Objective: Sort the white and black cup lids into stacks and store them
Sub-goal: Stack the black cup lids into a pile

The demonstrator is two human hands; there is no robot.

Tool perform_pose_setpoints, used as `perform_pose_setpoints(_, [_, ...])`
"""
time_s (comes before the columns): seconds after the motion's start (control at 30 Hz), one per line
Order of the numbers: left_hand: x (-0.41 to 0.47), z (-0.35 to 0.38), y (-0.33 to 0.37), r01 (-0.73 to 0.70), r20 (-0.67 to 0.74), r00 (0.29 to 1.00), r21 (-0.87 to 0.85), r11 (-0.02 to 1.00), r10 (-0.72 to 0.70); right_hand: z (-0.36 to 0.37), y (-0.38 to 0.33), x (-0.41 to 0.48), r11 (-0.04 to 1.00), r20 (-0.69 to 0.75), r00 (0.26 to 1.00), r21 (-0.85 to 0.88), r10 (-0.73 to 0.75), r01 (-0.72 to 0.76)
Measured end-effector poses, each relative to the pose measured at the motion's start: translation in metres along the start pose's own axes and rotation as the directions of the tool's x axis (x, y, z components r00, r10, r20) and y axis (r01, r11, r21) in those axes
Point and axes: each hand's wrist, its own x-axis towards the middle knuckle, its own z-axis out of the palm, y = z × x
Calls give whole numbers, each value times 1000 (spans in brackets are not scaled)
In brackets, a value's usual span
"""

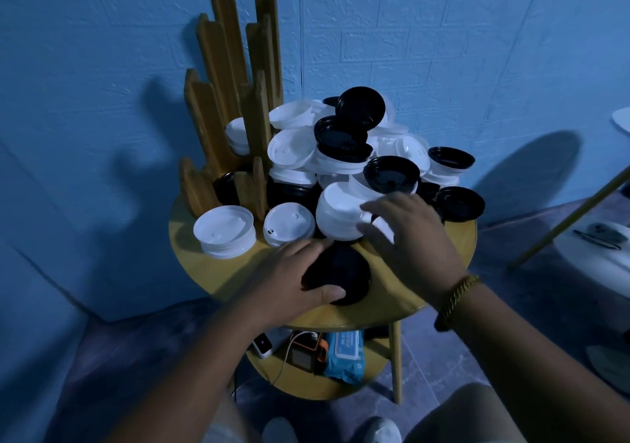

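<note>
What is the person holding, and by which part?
The left hand grips a black lid by its rim, thumb at the near edge. The right hand, spread open over a white lid stack, holds nothing.

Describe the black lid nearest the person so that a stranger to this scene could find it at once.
Start at the round yellow table, heaped with white and black lids. At its front edge, nearest the person, the left hand holds a black lid. It is the only black lid in front of the heap, with white ones just behind it.
</note>
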Motion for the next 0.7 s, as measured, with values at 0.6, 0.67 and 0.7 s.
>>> perform_pose_setpoints(0.6, [3,-3,5,65,-52,997,24,998,-64,22,-14,143,988,11,990,-66,138,-137])
perform_pose_setpoints(0.67, [3,-4,6,70,-48,996,27,997,-69,22,-15,141,986,7,986,8,167,-167])
perform_pose_setpoints(0.7, [3,-4,7,72,-45,996,26,997,-71,22,-15,141,981,2,982,44,189,-189])
